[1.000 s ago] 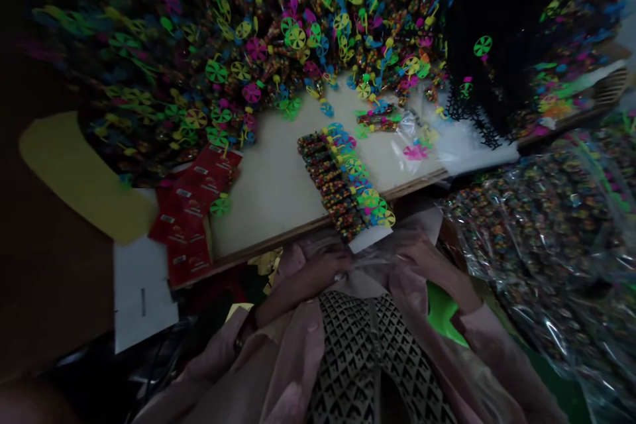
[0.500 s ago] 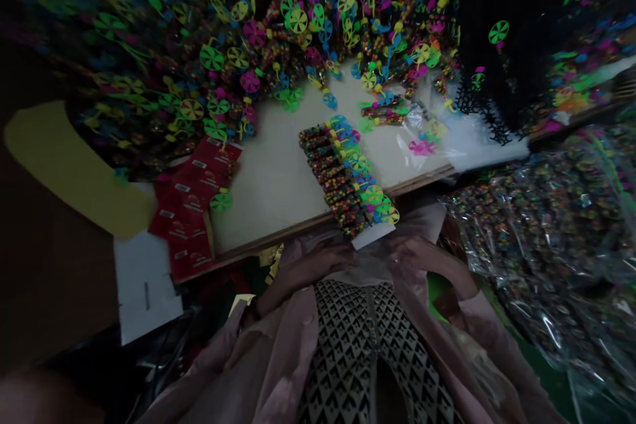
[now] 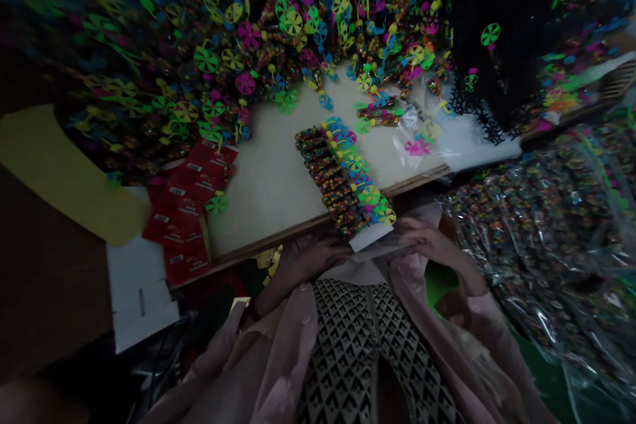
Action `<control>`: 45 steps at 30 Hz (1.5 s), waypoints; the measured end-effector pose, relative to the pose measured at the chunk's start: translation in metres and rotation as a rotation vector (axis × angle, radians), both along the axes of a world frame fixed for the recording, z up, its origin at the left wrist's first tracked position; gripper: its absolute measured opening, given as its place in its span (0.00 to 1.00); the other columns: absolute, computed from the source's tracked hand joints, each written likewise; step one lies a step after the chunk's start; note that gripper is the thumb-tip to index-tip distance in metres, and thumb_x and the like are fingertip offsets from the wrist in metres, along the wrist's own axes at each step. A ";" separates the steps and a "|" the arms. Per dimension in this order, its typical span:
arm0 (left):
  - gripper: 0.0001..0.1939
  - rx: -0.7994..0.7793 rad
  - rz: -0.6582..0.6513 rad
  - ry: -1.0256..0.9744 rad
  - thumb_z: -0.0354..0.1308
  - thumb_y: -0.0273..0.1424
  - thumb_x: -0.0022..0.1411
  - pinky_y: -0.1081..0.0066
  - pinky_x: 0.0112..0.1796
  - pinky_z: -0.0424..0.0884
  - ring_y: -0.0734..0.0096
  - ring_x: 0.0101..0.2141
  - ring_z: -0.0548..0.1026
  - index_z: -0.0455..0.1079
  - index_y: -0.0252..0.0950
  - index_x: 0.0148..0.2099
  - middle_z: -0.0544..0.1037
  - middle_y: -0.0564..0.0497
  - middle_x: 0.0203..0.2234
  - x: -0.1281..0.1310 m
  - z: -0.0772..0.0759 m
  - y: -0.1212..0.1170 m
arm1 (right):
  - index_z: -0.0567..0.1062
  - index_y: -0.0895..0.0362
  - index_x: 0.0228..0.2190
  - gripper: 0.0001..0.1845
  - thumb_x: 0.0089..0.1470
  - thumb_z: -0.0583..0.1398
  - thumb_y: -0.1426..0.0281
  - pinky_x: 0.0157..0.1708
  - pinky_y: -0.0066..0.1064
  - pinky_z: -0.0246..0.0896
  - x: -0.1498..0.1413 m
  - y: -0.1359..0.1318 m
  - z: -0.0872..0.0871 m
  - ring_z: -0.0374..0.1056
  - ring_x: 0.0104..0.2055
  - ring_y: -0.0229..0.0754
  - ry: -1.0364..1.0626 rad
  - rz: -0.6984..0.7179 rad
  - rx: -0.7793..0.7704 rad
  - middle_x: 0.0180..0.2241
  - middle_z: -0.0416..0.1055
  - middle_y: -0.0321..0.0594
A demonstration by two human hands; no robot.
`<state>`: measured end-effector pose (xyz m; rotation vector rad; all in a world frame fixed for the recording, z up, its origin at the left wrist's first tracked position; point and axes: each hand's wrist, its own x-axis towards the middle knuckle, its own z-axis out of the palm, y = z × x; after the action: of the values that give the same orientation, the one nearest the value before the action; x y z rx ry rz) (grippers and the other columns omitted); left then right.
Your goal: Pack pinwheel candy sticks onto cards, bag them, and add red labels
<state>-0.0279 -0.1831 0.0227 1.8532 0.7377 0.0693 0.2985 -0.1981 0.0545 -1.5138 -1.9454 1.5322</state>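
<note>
Right hand [image 3: 428, 240] shifted forward, over clear plastic film [image 3: 385, 248] at near end of row of pinwheel candy tubes [image 3: 338, 175]; fingers spread, no clear pinch. Left hand [image 3: 315, 258] curled beside white card [image 3: 370, 237]; grip cannot be told. Row lies on cream tabletop [image 3: 258, 199], near front edge. Red cards [image 3: 186, 212] left; bagged tubes [image 3: 536, 245] right.
</note>
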 end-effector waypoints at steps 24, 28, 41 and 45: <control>0.17 -0.368 1.226 -0.690 0.61 0.45 0.55 0.73 0.38 0.66 0.73 0.32 0.69 0.70 0.35 0.28 0.72 0.54 0.26 0.006 -0.009 0.106 | 0.61 0.54 0.24 0.18 0.61 0.48 0.57 0.28 0.28 0.48 -0.131 0.164 -0.047 0.52 0.25 0.36 0.002 -0.505 0.541 0.21 0.53 0.29; 0.21 -0.290 1.159 -0.693 0.61 0.49 0.54 0.70 0.41 0.67 0.69 0.34 0.71 0.69 0.35 0.26 0.72 0.53 0.24 -0.001 0.007 0.108 | 0.63 0.54 0.26 0.17 0.62 0.48 0.59 0.32 0.28 0.52 -0.143 0.147 -0.039 0.55 0.27 0.37 0.041 -0.658 0.667 0.23 0.59 0.32; 0.20 0.455 0.762 -0.967 0.53 0.47 0.62 0.61 0.48 0.69 0.59 0.51 0.71 0.67 0.37 0.27 0.70 0.44 0.53 0.003 0.163 0.192 | 0.67 0.54 0.28 0.18 0.63 0.47 0.58 0.48 0.38 0.60 -0.133 0.207 0.110 0.64 0.45 0.41 0.399 -0.944 1.148 0.45 0.66 0.43; 0.20 0.592 1.043 -1.049 0.52 0.46 0.64 0.71 0.37 0.69 0.72 0.35 0.74 0.64 0.37 0.28 0.74 0.51 0.33 0.017 0.194 0.191 | 0.67 0.54 0.30 0.18 0.64 0.46 0.58 0.38 0.33 0.64 -0.152 0.217 0.149 0.66 0.35 0.38 0.483 -0.906 1.196 0.32 0.66 0.38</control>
<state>-0.0106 0.0084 0.2168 1.4050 0.8459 1.9178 0.1468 0.0187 0.2037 -1.0128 -1.1370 0.1665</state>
